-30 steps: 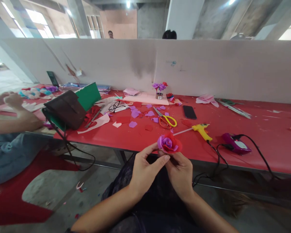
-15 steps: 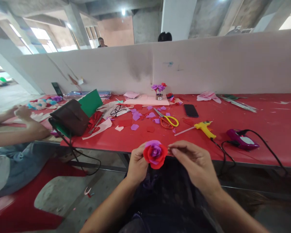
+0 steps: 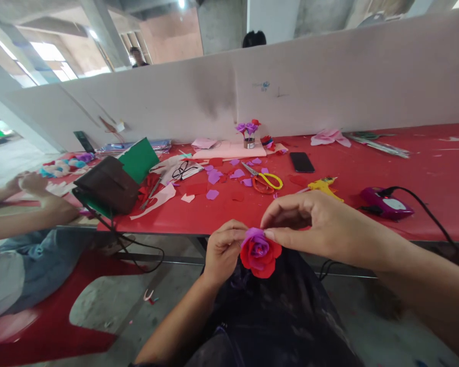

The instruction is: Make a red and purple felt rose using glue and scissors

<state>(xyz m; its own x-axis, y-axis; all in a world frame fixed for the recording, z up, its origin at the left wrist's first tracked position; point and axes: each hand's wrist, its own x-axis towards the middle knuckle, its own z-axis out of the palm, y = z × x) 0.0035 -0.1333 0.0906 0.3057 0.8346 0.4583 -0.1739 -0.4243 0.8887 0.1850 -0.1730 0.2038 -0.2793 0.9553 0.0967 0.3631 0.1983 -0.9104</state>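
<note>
A paper flower (image 3: 260, 254), with purple petals at its centre and red ones outside, is held up over my lap in front of the table's edge. My left hand (image 3: 225, 251) is closed on it from the left, the fingertips partly hidden behind the petals. From the right, my right hand (image 3: 304, 224) reaches over with thumb and fingertips at the upper purple petal, pinching the flower's edge. Beyond the hands, scissors (image 3: 265, 179) with yellow and orange handles lie among purple paper petals (image 3: 214, 176) and red scraps on the red table (image 3: 168, 214).
A yellow glue gun (image 3: 325, 186), its cable and a purple box (image 3: 387, 203) lie to the right. A black phone (image 3: 302, 162) is farther back. A brown bag (image 3: 106, 184) and glasses (image 3: 184, 170) are left. A small pot of flowers (image 3: 249, 142) stands by the partition. A co-worker's arm (image 3: 34, 206) rests at far left.
My right hand has moved up and left, from just beside the flower onto its upper edge. The flower and my left hand have shifted slightly right, and the view has tilted.
</note>
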